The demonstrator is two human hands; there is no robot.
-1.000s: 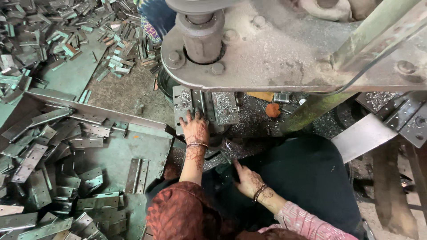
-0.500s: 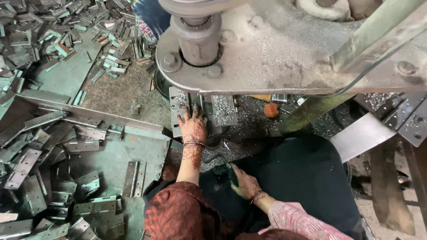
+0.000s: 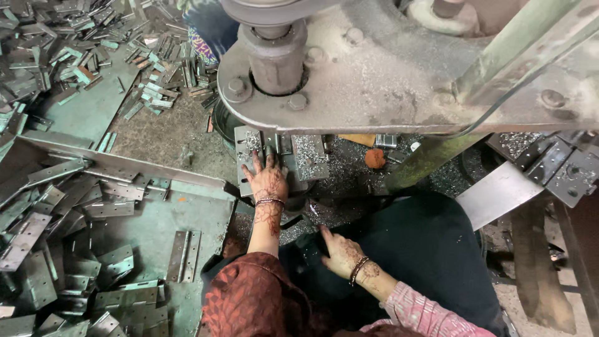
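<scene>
My left hand (image 3: 267, 181) lies flat with fingers spread on the grey die block (image 3: 307, 156) under the press ram (image 3: 272, 59). Metal chips cover the block. My right hand (image 3: 340, 253) rests low on the dark cloth over my lap (image 3: 424, 256), fingers pointing up and left toward a small dark piece. Whether it grips that piece is unclear. Both wrists wear bangles.
The heavy grey press frame (image 3: 387, 81) overhangs the die. Several flat metal hinge plates (image 3: 56, 249) are heaped on the green sheet at left, more at the top left (image 3: 75, 56). A bare steel plate (image 3: 499, 193) and perforated parts (image 3: 561, 165) sit at right.
My left hand has stayed on the die block. My right hand has dropped lower onto my lap and shifted a little left.
</scene>
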